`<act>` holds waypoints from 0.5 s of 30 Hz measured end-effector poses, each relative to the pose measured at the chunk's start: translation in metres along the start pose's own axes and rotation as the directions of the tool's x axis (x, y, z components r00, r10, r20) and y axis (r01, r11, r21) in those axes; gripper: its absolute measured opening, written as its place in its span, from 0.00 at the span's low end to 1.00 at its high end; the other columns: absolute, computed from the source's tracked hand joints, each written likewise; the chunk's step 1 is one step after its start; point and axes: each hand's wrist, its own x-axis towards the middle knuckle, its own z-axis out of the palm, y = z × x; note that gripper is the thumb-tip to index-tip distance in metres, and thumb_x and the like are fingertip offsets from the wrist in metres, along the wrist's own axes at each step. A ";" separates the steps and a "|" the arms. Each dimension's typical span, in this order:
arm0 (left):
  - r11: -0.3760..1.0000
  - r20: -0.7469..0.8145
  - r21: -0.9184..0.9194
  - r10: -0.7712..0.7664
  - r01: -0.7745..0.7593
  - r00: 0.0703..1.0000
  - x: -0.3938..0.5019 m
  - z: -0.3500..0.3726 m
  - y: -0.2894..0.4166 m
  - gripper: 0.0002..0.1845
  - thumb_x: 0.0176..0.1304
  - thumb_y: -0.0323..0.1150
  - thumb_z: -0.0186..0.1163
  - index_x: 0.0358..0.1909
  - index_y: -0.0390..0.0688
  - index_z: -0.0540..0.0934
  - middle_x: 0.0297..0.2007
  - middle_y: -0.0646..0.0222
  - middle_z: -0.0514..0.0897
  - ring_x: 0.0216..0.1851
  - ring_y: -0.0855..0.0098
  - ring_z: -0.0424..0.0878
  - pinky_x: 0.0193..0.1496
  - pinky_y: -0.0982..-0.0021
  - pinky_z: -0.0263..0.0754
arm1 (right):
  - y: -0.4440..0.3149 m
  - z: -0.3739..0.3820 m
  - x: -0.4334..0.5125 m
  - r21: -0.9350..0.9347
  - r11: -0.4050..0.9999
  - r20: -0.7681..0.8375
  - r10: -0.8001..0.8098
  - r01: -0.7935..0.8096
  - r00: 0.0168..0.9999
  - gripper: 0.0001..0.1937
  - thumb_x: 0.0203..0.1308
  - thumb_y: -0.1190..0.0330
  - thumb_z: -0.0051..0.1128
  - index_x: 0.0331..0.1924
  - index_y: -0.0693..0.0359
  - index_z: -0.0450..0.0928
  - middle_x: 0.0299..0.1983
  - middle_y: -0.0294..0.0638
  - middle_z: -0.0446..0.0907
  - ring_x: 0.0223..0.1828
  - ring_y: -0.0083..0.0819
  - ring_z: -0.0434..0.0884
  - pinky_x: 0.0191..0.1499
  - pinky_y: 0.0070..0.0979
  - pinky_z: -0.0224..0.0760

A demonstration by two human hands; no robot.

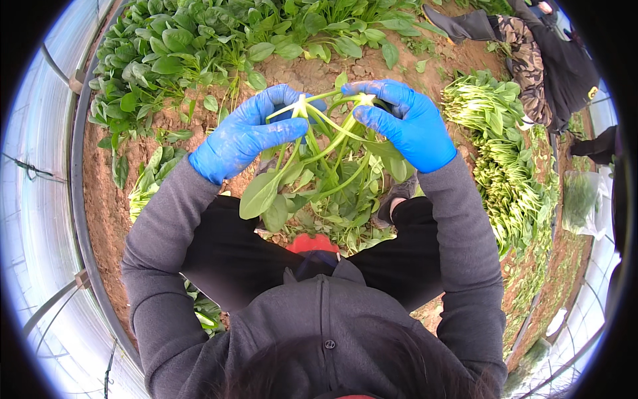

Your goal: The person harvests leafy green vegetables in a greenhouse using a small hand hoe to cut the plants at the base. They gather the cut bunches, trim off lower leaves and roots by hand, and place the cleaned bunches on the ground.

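Observation:
My left hand (244, 132), in a soiled blue glove, grips a spinach plant (301, 105) near its pale cut base, with thumb and fingers on either side. My right hand (411, 122), gloved the same way, pinches a second spinach plant (366, 99) by its whitish base. Both plants hang base up, and their stems cross between my hands. Broad green leaves (260, 194) dangle below, over a heap of loose leaves and trimmings (349, 224) on the ground between my feet. Some fingers are hidden behind the stems.
Standing spinach (169, 55) grows ahead and to the left. Cut spinach lies in a long pile (508, 189) on the right, with a smaller bunch (144, 197) by my left arm. Another person's boot (461, 27) is at upper right. Plastic sheeting (35, 164) borders the left.

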 end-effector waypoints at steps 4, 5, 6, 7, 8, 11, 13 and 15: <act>0.995 -0.047 0.075 -0.069 0.072 0.997 0.003 -0.008 0.002 0.12 0.60 0.28 0.65 0.46 0.43 0.79 0.44 0.72 0.81 0.47 0.79 0.77 0.55 0.74 0.71 | -0.007 -0.005 -0.001 -0.130 0.979 0.010 -0.159 0.159 0.987 0.17 0.56 0.65 0.67 0.51 0.55 0.82 0.40 0.35 0.76 0.39 0.24 0.74 0.44 0.23 0.70; 0.996 -0.056 0.041 -0.074 0.077 0.996 0.003 -0.007 0.003 0.11 0.59 0.29 0.67 0.44 0.42 0.80 0.42 0.72 0.82 0.45 0.80 0.78 0.53 0.75 0.72 | -0.009 -0.006 -0.001 -0.160 0.966 0.021 -0.201 0.202 0.979 0.18 0.55 0.65 0.67 0.51 0.55 0.82 0.40 0.36 0.77 0.40 0.25 0.75 0.45 0.23 0.70; 0.997 -0.062 0.018 -0.076 0.077 0.995 0.003 -0.006 0.004 0.11 0.58 0.30 0.68 0.42 0.41 0.81 0.39 0.72 0.83 0.42 0.80 0.79 0.50 0.76 0.72 | -0.011 -0.006 -0.001 -0.210 0.954 0.036 -0.213 0.216 0.976 0.20 0.54 0.65 0.68 0.52 0.55 0.81 0.44 0.38 0.76 0.46 0.28 0.76 0.49 0.24 0.70; 0.997 -0.068 -0.005 -0.077 0.077 0.995 0.003 -0.006 0.005 0.10 0.57 0.31 0.69 0.40 0.40 0.82 0.37 0.73 0.84 0.40 0.81 0.80 0.48 0.77 0.73 | -0.011 -0.004 -0.001 -0.228 0.948 0.061 -0.215 0.223 0.975 0.20 0.54 0.65 0.68 0.52 0.55 0.81 0.45 0.39 0.76 0.47 0.29 0.76 0.50 0.25 0.70; 0.997 -0.071 0.043 -0.066 0.070 0.995 0.005 -0.005 0.006 0.12 0.57 0.33 0.69 0.41 0.39 0.83 0.36 0.71 0.84 0.38 0.80 0.80 0.46 0.77 0.74 | -0.012 -0.002 0.000 -0.234 0.941 0.069 -0.234 0.243 0.970 0.20 0.54 0.65 0.68 0.52 0.54 0.81 0.46 0.40 0.76 0.48 0.29 0.75 0.51 0.26 0.70; 0.981 -0.047 0.122 -0.144 0.149 0.988 0.009 -0.002 0.009 0.13 0.58 0.33 0.69 0.43 0.38 0.83 0.36 0.70 0.85 0.38 0.80 0.80 0.46 0.77 0.74 | -0.011 0.010 0.003 -0.138 0.959 0.132 -0.231 0.248 0.964 0.22 0.55 0.65 0.67 0.55 0.57 0.79 0.51 0.43 0.75 0.55 0.33 0.74 0.56 0.30 0.69; 0.971 0.009 0.194 -0.147 0.143 0.989 0.009 -0.001 0.010 0.15 0.61 0.35 0.67 0.44 0.35 0.82 0.34 0.68 0.85 0.35 0.79 0.80 0.42 0.76 0.75 | -0.010 0.016 0.006 -0.067 0.971 0.172 -0.214 0.229 0.961 0.23 0.55 0.65 0.67 0.57 0.59 0.77 0.53 0.43 0.75 0.57 0.34 0.73 0.58 0.30 0.68; 0.967 0.068 0.223 -0.140 0.121 0.988 0.008 0.000 0.010 0.16 0.62 0.37 0.66 0.44 0.34 0.82 0.33 0.68 0.84 0.33 0.79 0.80 0.40 0.75 0.76 | -0.010 0.018 0.006 -0.049 0.974 0.239 -0.202 0.220 0.950 0.25 0.57 0.66 0.66 0.59 0.62 0.75 0.53 0.44 0.78 0.54 0.33 0.77 0.59 0.29 0.69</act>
